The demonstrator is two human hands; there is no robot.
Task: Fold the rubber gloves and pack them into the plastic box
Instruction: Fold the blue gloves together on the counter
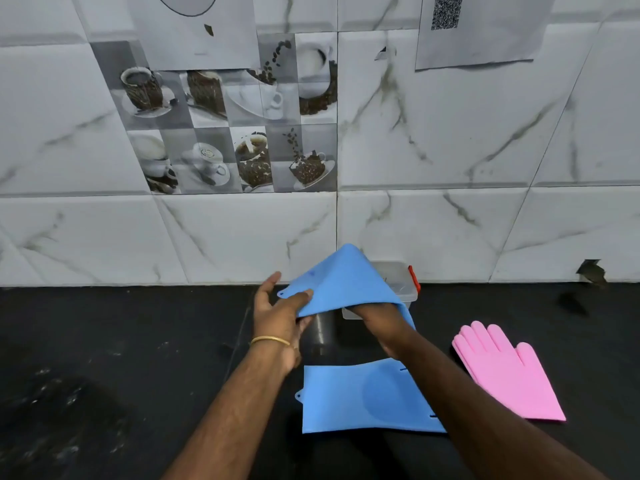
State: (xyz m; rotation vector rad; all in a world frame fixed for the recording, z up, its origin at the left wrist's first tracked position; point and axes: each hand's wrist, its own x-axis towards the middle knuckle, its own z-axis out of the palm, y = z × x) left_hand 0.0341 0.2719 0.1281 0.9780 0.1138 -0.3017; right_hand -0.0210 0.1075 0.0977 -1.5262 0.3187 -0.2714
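A blue rubber glove [341,282] is held up above the black counter, bent over into a peak. My left hand [280,313] pinches its cuff edge near the hanging tab. My right hand [379,323] grips it from under the fold on the right side. Behind the raised glove stands the clear plastic box [403,285] with a red clip, mostly hidden by it. A second blue glove [360,396] lies flat on the counter under my right forearm. Pink gloves [505,368] lie stacked to the right, fingers pointing away.
The black counter [104,358] meets a white marble-tiled wall [450,220] just behind the box. Paper sheets, one with a QR code [446,12], are stuck high on the wall. A chipped spot [592,270] marks the wall base at right.
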